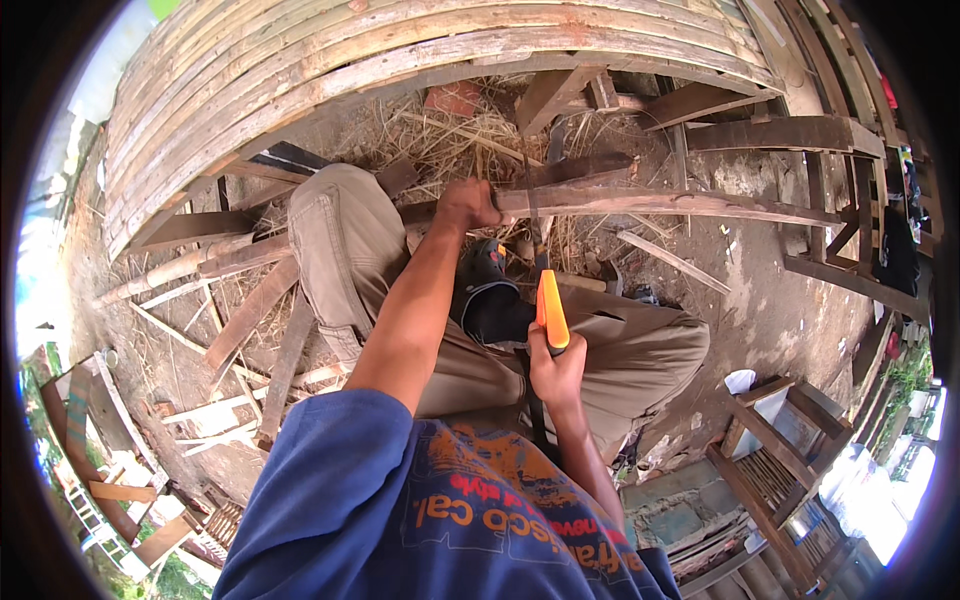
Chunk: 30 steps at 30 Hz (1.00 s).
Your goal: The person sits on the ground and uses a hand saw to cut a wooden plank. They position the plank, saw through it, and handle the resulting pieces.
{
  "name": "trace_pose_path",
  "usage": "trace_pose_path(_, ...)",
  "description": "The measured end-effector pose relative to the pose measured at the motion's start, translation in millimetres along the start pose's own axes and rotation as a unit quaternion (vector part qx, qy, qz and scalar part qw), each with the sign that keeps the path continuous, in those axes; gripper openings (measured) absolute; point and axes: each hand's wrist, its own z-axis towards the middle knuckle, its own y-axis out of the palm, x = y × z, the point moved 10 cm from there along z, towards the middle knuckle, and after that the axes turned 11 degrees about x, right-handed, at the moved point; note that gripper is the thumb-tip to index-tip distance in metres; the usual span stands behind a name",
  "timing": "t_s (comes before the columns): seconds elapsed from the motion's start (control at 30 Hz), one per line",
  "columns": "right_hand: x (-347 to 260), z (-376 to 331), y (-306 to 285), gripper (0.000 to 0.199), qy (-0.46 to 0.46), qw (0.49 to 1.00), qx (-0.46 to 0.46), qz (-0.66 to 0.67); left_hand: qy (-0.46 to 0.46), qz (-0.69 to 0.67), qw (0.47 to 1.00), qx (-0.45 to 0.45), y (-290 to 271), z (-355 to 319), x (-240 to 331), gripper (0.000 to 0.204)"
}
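Left hand [466,205] clamped on long weathered wooden slat [650,203]: stiff, light, splintery; best gripped near its end. Right hand [556,372] clamped on orange-handled knife [550,312].

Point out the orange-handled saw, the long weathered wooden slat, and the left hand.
orange-handled saw [551,312], head view, on its handle.
long weathered wooden slat [660,204], head view, mid-length.
left hand [467,206], head view, on its knuckles.

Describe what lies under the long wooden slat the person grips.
Under the wooden slat held by the left hand lie straw, bare ground and a dark shoe. The right hand holds an orange-handled saw; its blade is mostly hidden.
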Motion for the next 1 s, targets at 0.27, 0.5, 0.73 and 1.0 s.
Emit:
trace_pose_path(0.27,16.9,-58.5,-46.7,0.025,-0.024,0.999,-0.007,-0.026,-0.016,0.017,0.999,0.031,-6.5,4.5,-3.1,0.068)
trace_pose_path(0.5,19.7,-9.8,-14.6,0.03,-0.038,0.999,-0.026,0.007,-0.01,0.014,1.0,0.02,-5.9,-1.1,-5.0,0.072)
trace_pose_path(0.73,26.8,18.8,-5.5,0.031,0.031,0.999,-0.005,0.036,-0.01,0.016,1.0,0.024,-3.2,6.6,-2.3,0.068)
trace_pose_path(1.0,19.6,-59.0,-53.8,0.03,-0.029,1.0,-0.006,-0.006,-0.007,0.017,1.0,0.007,-8.9,6.3,0.3,0.075)
